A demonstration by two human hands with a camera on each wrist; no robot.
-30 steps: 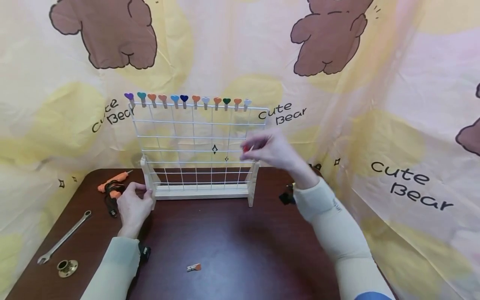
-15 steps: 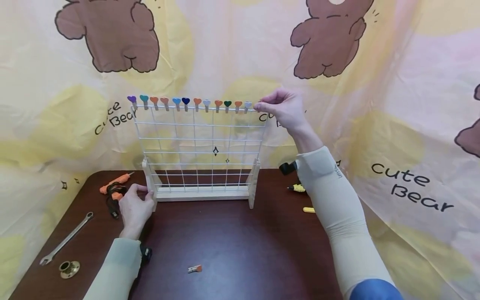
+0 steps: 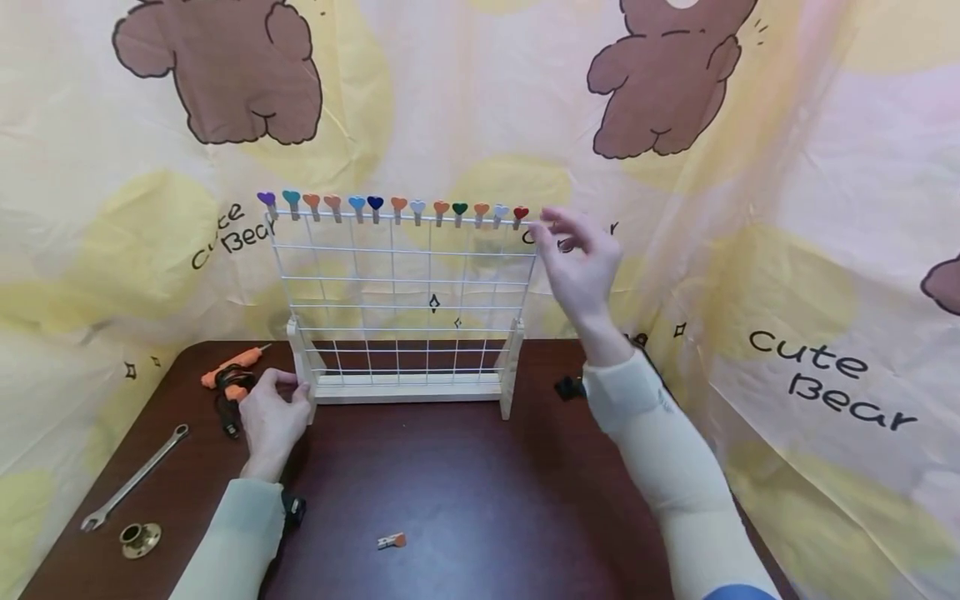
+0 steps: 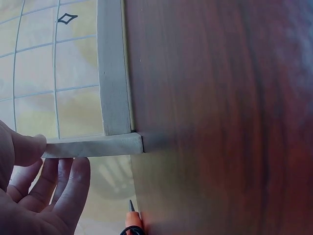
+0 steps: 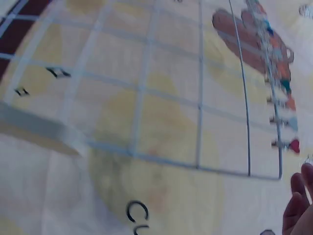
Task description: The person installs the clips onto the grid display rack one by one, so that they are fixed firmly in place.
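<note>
A white wire grid rack with a pale wooden base (image 3: 408,392) stands upright on the table. Along its top wire sits a row of heart-shaped clothespins in several colours. The rightmost, a red heart clothespin (image 3: 521,214), is clipped near the top right corner. Just right of it, apart from it, is my right hand (image 3: 581,262), fingers loosely bent and holding nothing. My left hand (image 3: 272,421) grips the left wooden upright (image 4: 93,146), thumb on one face and fingers on the other. A single orange heart clothespin (image 3: 392,542) lies on the table in front.
On the left lie an orange soldering iron (image 3: 231,365) with a dark cord, a combination wrench (image 3: 135,477) and a brass-coloured flanged fitting (image 3: 140,540). A black object (image 3: 570,387) is partly hidden by the right forearm. A bear-print cloth (image 3: 825,250) hangs behind and to the right.
My right hand has carried the red clothespin up to the top wire, clipped it beside the pale one, let go and drawn away to the right. The left hand stays at the upright.
</note>
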